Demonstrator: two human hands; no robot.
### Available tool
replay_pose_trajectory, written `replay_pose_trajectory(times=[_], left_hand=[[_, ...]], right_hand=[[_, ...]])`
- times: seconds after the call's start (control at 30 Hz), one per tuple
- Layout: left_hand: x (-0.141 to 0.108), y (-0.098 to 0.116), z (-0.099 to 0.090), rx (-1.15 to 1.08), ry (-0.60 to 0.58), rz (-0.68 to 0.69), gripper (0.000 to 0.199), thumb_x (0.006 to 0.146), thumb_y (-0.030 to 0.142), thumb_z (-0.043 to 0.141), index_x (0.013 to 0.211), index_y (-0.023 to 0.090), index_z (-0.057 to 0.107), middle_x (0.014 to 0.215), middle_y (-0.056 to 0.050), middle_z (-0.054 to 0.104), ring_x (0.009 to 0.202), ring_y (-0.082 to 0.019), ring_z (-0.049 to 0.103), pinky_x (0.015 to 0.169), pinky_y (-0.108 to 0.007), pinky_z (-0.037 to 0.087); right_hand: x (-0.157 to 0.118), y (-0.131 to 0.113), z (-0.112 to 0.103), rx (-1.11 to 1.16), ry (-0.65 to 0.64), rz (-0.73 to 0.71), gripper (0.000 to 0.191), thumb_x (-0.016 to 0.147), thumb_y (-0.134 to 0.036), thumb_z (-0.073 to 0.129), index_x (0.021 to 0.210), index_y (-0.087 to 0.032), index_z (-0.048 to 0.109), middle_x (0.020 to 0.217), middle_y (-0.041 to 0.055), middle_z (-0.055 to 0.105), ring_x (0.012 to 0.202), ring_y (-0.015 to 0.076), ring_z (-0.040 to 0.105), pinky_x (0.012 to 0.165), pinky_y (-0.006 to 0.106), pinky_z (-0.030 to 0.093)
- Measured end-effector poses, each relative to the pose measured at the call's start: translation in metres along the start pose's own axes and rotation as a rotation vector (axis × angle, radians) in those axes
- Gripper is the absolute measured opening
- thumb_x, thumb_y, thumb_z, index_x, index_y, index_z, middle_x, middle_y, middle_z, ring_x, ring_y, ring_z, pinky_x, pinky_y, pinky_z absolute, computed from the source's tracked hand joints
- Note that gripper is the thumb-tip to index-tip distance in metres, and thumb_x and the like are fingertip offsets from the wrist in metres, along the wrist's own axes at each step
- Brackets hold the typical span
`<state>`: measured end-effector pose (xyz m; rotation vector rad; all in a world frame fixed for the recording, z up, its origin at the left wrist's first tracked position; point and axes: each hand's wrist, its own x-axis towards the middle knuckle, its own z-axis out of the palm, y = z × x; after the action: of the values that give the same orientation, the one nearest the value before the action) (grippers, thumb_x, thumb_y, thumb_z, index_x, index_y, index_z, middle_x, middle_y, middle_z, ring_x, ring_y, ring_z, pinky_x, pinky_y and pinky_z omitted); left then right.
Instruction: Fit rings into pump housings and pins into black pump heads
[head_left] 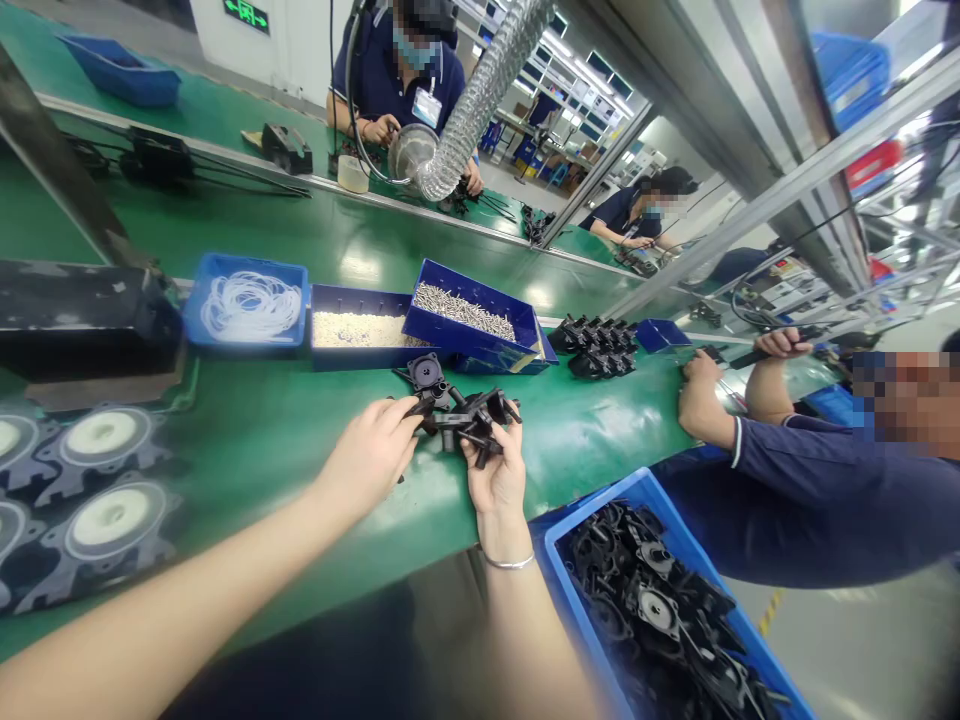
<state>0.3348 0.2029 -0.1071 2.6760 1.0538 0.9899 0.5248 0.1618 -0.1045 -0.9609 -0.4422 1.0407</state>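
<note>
black parts [472, 410] in the grasp of both hands [379, 442] [495, 480] — over a green bench [315, 405], near a blue tray [465, 348]

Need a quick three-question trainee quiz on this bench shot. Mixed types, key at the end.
1. Multiple choice: what colour is the part held in the right hand?
A) white
B) black
C) blue

2. True or false: the bracelet is worn on the right wrist.

3. Fill in: one blue tray holds loops of white ____.

Key:
1. B
2. True
3. tubing
</note>
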Motion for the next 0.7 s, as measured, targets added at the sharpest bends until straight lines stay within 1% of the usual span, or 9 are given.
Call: replay_pose_trajectory(times=[0.13,0.23,0.3,0.33,0.4,0.43,0.5,0.6,0.7], left_hand=[[-0.003,-0.002,-0.004,0.002,-0.010,-0.011,0.029,0.097,0.019,0.049,0.120,0.010,0.063,0.133,-0.016,0.059,0.114,-0.032,0.055,0.097,-0.049,0.053],[-0.004,-0.005,-0.004,-0.035,-0.023,-0.055,0.027,0.098,0.022,0.050,0.119,0.013,0.063,0.133,-0.014,0.058,0.115,-0.031,0.055,0.099,-0.048,0.052],[-0.004,-0.008,-0.004,-0.063,-0.025,-0.118,0.027,0.097,0.027,0.053,0.119,0.014,0.062,0.134,-0.014,0.057,0.118,-0.031,0.054,0.102,-0.049,0.050],[-0.004,-0.009,-0.005,-0.075,-0.021,-0.159,0.029,0.096,0.030,0.056,0.121,0.016,0.061,0.134,-0.014,0.056,0.120,-0.031,0.053,0.104,-0.050,0.048],[-0.004,-0.009,-0.007,-0.099,-0.002,-0.251,0.039,0.093,0.038,0.061,0.127,0.018,0.057,0.138,-0.014,0.052,0.128,-0.033,0.049,0.109,-0.053,0.044],[-0.005,-0.009,-0.009,-0.113,0.008,-0.297,0.049,0.090,0.042,0.064,0.131,0.019,0.053,0.142,-0.015,0.048,0.133,-0.034,0.044,0.111,-0.054,0.041],[-0.010,-0.005,-0.013,-0.154,0.018,-0.381,0.071,0.084,0.049,0.070,0.142,0.019,0.040,0.152,-0.018,0.034,0.144,-0.037,0.030,0.116,-0.057,0.034],[-0.021,0.003,-0.014,-0.240,0.020,-0.482,0.098,0.078,0.048,0.076,0.151,0.017,0.018,0.159,-0.022,0.014,0.151,-0.038,0.012,0.120,-0.059,0.025],[-0.026,0.008,-0.004,-0.332,0.036,-0.512,0.105,0.077,0.038,0.078,0.152,0.016,0.007,0.158,-0.025,0.009,0.151,-0.037,0.010,0.122,-0.058,0.021]], right_hand=[[0.001,0.002,-0.002,-0.003,0.002,-0.016,0.047,0.080,-0.028,0.069,0.124,-0.036,0.053,0.107,-0.0016,0.068,0.093,0.0179,0.069,0.062,0.024,0.058],[0.000,0.007,-0.003,-0.083,0.007,-0.065,0.046,0.082,-0.031,0.067,0.125,-0.035,0.052,0.108,-0.0001,0.066,0.095,0.0198,0.068,0.062,0.026,0.057],[-0.001,0.010,-0.004,-0.240,0.016,-0.158,0.041,0.085,-0.034,0.064,0.124,-0.032,0.054,0.116,0.0022,0.064,0.104,0.0215,0.064,0.073,0.033,0.058],[-0.002,0.010,-0.004,-0.371,0.020,-0.230,0.038,0.087,-0.035,0.062,0.124,-0.031,0.056,0.121,0.0037,0.061,0.110,0.0223,0.061,0.083,0.037,0.057],[-0.004,0.009,-0.006,-0.703,0.005,-0.383,0.033,0.090,-0.037,0.058,0.121,-0.028,0.061,0.129,0.0071,0.055,0.124,0.0243,0.051,0.105,0.046,0.045],[-0.005,0.008,-0.006,-0.867,-0.021,-0.449,0.032,0.091,-0.038,0.058,0.121,-0.027,0.062,0.134,0.0088,0.050,0.130,0.0253,0.046,0.112,0.048,0.037],[-0.006,0.004,-0.008,-1.117,-0.089,-0.534,0.034,0.092,-0.041,0.058,0.123,-0.027,0.063,0.144,0.0109,0.037,0.139,0.0283,0.034,0.117,0.052,0.026],[-0.003,-0.002,-0.009,-1.252,-0.123,-0.590,0.039,0.094,-0.045,0.057,0.129,-0.029,0.060,0.152,0.0119,0.023,0.147,0.0313,0.020,0.118,0.057,0.020],[0.003,-0.006,-0.004,-1.196,-0.101,-0.600,0.041,0.095,-0.047,0.055,0.131,-0.028,0.058,0.154,0.0120,0.022,0.148,0.0304,0.017,0.119,0.057,0.018]])
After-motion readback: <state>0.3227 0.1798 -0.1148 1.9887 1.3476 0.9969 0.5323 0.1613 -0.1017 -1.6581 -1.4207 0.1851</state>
